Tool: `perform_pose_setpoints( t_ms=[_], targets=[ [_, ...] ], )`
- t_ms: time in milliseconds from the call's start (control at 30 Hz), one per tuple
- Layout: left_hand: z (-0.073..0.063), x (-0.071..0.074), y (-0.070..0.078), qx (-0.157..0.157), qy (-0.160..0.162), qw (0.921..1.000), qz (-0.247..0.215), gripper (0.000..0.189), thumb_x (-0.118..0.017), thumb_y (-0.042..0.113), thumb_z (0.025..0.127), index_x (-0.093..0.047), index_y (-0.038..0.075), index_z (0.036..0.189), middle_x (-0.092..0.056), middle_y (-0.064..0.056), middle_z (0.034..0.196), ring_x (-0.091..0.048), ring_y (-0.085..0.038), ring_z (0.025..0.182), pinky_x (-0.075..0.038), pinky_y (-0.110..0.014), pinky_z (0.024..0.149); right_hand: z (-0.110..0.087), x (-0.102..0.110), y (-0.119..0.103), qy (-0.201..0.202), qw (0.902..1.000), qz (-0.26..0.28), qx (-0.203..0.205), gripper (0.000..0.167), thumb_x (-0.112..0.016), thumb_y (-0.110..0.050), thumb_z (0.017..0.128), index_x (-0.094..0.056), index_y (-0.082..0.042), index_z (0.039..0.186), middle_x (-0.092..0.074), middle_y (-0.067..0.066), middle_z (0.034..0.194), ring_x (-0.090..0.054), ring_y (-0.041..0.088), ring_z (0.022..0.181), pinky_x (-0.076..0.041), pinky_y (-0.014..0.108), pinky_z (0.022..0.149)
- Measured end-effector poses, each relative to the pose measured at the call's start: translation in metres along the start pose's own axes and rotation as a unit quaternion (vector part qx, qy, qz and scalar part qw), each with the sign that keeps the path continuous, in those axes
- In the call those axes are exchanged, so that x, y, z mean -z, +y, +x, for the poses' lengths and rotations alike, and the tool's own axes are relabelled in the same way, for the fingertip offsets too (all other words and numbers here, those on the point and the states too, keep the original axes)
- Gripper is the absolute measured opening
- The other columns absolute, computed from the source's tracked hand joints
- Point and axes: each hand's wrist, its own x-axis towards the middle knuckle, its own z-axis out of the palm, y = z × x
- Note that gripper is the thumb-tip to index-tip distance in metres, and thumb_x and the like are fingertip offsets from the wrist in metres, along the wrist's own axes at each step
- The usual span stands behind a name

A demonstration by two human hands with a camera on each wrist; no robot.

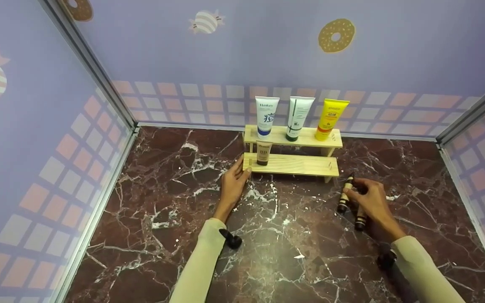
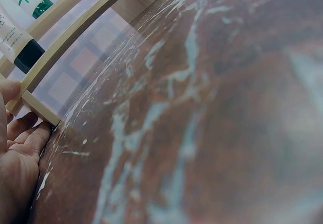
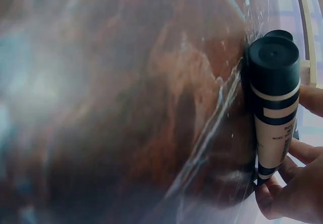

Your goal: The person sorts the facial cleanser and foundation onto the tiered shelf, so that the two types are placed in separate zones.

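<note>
My left hand (image 1: 234, 181) grips the left end of the lower step of a pale wooden two-step stand (image 1: 297, 165), thumb at its front edge. A small beige tube (image 1: 263, 152) with a dark cap stands on that step, close to the hand. At right, two cream-and-black tubes lie on the tabletop. My right hand (image 1: 371, 200) pinches the left tube (image 1: 345, 194) between thumb and fingers. The other tube (image 3: 275, 113) lies partly under the hand, its dark cap facing the right wrist camera, with fingers at its narrow end.
Upright on the upper step are a white tube with a blue cap (image 1: 266, 118), a white tube with a green cap (image 1: 299, 118) and a yellow tube (image 1: 331, 120). Patterned panels rise behind the stand (image 1: 209, 103) and at both sides of the dark marbled tabletop (image 1: 267, 252).
</note>
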Motion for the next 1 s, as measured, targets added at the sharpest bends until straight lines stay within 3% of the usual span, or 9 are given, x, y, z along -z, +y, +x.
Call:
perform_pose_setpoints(
  t_ms=[133, 333, 533, 700, 933, 1000],
  targets=[
    [0.0, -0.001, 0.001, 0.001, 0.007, 1.0, 0.007, 0.057, -0.072, 0.001, 0.106, -0.052, -0.008, 0.158, -0.058, -0.033, 0.151, -0.062, -0.046, 0.139, -0.059, -0.044, 0.109, 0.002, -0.002, -0.001, -0.003, 0.9999, -0.002, -0.014, 0.054, -0.087, -0.018, 0.098, -0.069, 0.015, 0.136, -0.077, 0.031, 0.114, -0.073, 0.031, 0.094, -0.049, 0.008, 0.073],
    [-0.001, -0.003, 0.004, 0.005, 0.006, 0.9998, 0.016, 0.056, -0.069, -0.004, 0.106, -0.049, -0.013, 0.158, -0.056, -0.038, 0.151, -0.058, -0.05, 0.141, -0.059, -0.047, 0.11, 0.004, -0.005, -0.002, 0.008, 0.9993, -0.007, -0.036, 0.048, -0.079, -0.008, 0.098, -0.067, 0.017, 0.137, -0.075, 0.032, 0.117, -0.072, 0.037, 0.102, -0.046, 0.008, 0.078],
    [0.0, -0.002, 0.003, 0.003, 0.005, 0.9999, 0.009, 0.056, -0.071, 0.0, 0.107, -0.051, -0.008, 0.159, -0.057, -0.033, 0.153, -0.06, -0.046, 0.141, -0.058, -0.046, 0.11, 0.009, -0.008, -0.001, 0.025, 0.998, -0.011, -0.056, 0.044, -0.073, -0.003, 0.096, -0.068, 0.017, 0.135, -0.075, 0.033, 0.114, -0.071, 0.036, 0.096, -0.048, 0.01, 0.073],
    [0.0, 0.001, 0.002, 0.002, -0.003, 1.0, 0.004, 0.058, -0.072, 0.005, 0.107, -0.052, -0.004, 0.161, -0.057, -0.029, 0.155, -0.06, -0.041, 0.142, -0.058, -0.043, 0.111, 0.015, -0.009, -0.001, 0.023, 0.997, -0.032, -0.066, 0.048, -0.076, -0.011, 0.098, -0.068, 0.016, 0.136, -0.077, 0.03, 0.111, -0.074, 0.035, 0.091, -0.051, 0.013, 0.069],
    [-0.01, -0.002, 0.039, -0.01, 0.002, 0.9999, -0.006, 0.055, -0.068, -0.005, 0.106, -0.05, -0.016, 0.156, -0.057, -0.04, 0.149, -0.059, -0.051, 0.139, -0.059, -0.046, 0.109, 0.018, -0.008, -0.002, 0.022, 0.9964, -0.046, -0.069, 0.039, -0.082, -0.017, 0.099, -0.075, 0.014, 0.121, -0.079, 0.027, 0.103, -0.07, 0.016, 0.075, -0.052, 0.013, 0.062],
    [-0.01, -0.002, 0.038, -0.008, 0.002, 0.9999, -0.012, 0.054, -0.068, -0.006, 0.106, -0.049, -0.016, 0.156, -0.056, -0.04, 0.149, -0.059, -0.051, 0.139, -0.06, -0.044, 0.108, 0.019, -0.006, -0.002, 0.024, 0.9957, -0.045, -0.077, 0.037, -0.082, -0.018, 0.099, -0.076, 0.013, 0.12, -0.079, 0.026, 0.103, -0.068, 0.014, 0.077, -0.051, 0.014, 0.064]
  ],
)
